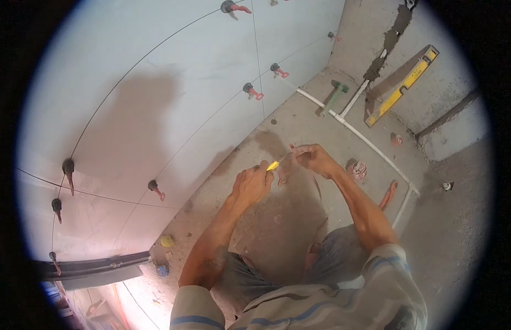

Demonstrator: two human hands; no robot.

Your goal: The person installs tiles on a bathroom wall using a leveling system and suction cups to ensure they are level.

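My left hand [253, 184] is closed around a small yellow-handled tool [272, 165]. A thin shaft seems to run from it toward my right hand; its exact kind is too small to tell. My right hand [316, 160] pinches a small red piece [292, 147] between thumb and fingers. Both hands are close together above the concrete floor, in front of my knees. Below them on the floor lies a small reddish piece [282, 177], partly blurred.
Black tile levelers with red handles [252, 91] sit along the joints of the large pale tiles [200, 66] at left. White pipes [365, 139] cross the floor. A green hammer [336, 96], yellow spirit level [403, 88], red-and-white roll [357, 169] and orange-red tool [388, 194] are at right.
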